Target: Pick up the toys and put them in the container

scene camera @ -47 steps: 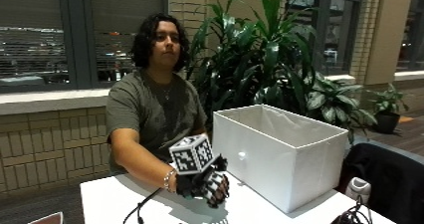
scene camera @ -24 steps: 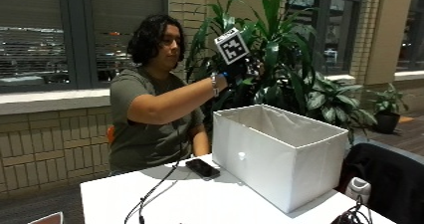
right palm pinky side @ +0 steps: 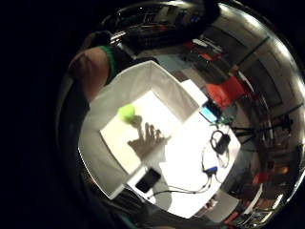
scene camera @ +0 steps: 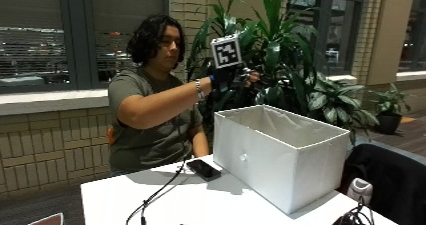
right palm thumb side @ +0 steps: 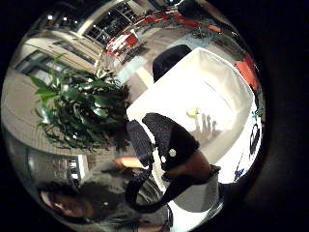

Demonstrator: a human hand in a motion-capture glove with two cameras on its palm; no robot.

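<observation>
Here, in the outside view, a white table [scene camera: 200,200] fills the lower part of the frame; a flat black phone [scene camera: 203,169] lies on it at lower centre, its long axis running from the person's side toward the container, and a thin black cable [scene camera: 156,195] trails across the tabletop near it. Just beside the phone, at centre right, stands the container [scene camera: 279,155], an open-topped rectangular box with smooth white walls that look like fabric, its long axis running from centre toward the lower right. Above the container's near corner, in the upper centre of the frame, the gloved right hand [scene camera: 236,79] is raised well clear of the rim; its fingers are spread and relaxed and hold nothing, and the shadow it casts on the container floor in the palm views shows the fingers splayed. In the little finger side palm view, a small round yellow-green toy [right palm pinky side: 127,112] appears against the pale floor of the container, beside that shadow; being ball-shaped, it shows no long axis and no direction of pointing, and whether it touches the floor cannot be told. The same toy shows in the thumb side palm view [right palm thumb side: 192,112]. Behind the person, a broad-leaved green plant [scene camera: 286,60] fills the upper centre and right.
</observation>
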